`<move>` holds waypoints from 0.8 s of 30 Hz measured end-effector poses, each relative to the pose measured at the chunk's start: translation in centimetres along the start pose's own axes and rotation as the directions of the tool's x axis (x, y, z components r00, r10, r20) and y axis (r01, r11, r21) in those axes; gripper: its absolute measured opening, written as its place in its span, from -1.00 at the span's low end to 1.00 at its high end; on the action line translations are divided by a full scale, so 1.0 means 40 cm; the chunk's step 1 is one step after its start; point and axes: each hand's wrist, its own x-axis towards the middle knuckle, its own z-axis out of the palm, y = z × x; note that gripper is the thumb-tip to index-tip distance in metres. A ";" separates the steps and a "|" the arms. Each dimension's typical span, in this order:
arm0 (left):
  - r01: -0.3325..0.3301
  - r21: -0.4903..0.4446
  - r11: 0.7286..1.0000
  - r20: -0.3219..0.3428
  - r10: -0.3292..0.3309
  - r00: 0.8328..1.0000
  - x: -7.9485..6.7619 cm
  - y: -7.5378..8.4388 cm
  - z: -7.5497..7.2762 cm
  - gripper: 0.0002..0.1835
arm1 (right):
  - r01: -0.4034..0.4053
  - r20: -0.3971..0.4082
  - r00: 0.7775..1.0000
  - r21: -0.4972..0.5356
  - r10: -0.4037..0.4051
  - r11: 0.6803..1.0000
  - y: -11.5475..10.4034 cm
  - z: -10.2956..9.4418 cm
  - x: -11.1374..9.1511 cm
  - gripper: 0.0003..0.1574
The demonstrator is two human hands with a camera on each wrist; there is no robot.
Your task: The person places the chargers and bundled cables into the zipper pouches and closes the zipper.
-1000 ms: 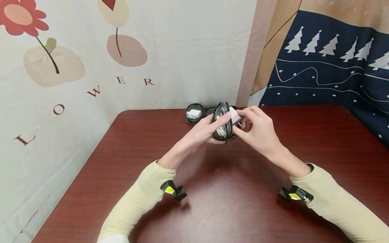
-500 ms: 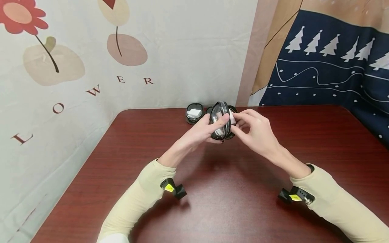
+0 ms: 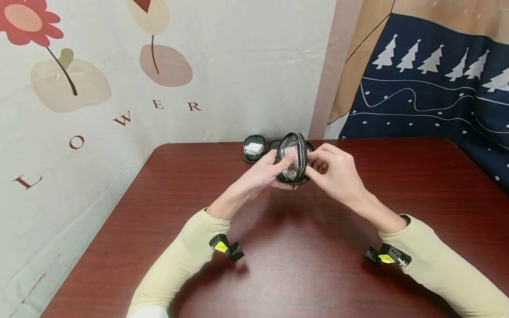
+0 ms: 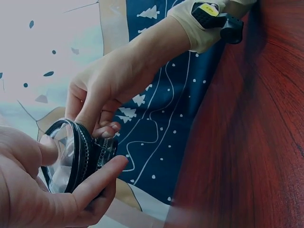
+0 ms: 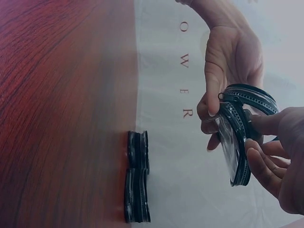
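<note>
My left hand (image 3: 260, 174) grips a round clear pouch (image 3: 294, 170) with black zippered edges, held above the table's far side. Its thumb lies across the clear face, seen also in the left wrist view. The pouch is unzipped, its two halves spread apart. Through the clear side a white block (image 3: 290, 152), looking like a charger, shows inside. My right hand (image 3: 338, 170) is at the opening with bent fingers: in the right wrist view, one digit reaches between the halves and other fingers (image 5: 259, 164) touch the outer rim (image 5: 242, 173). Those inner fingertips are partly hidden.
Another round pouch (image 3: 254, 148) with something white inside stands at the table's back edge, beside a smaller-looking dark pouch (image 3: 274, 144) partly behind the held one. A printed cloth (image 3: 238, 88) hangs right behind the dark red table (image 3: 302, 265).
The white block, pinched by my right hand and sticking out of the pouch a second ago, has moved left into it. My right fingers have followed to the opening; my left hand barely moved.
</note>
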 end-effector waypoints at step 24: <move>0.005 -0.157 0.988 -0.123 -0.025 0.992 0.000 0.011 -0.006 -0.61 | 0.070 0.036 0.997 0.069 -0.072 0.995 0.013 -0.030 0.019 -0.72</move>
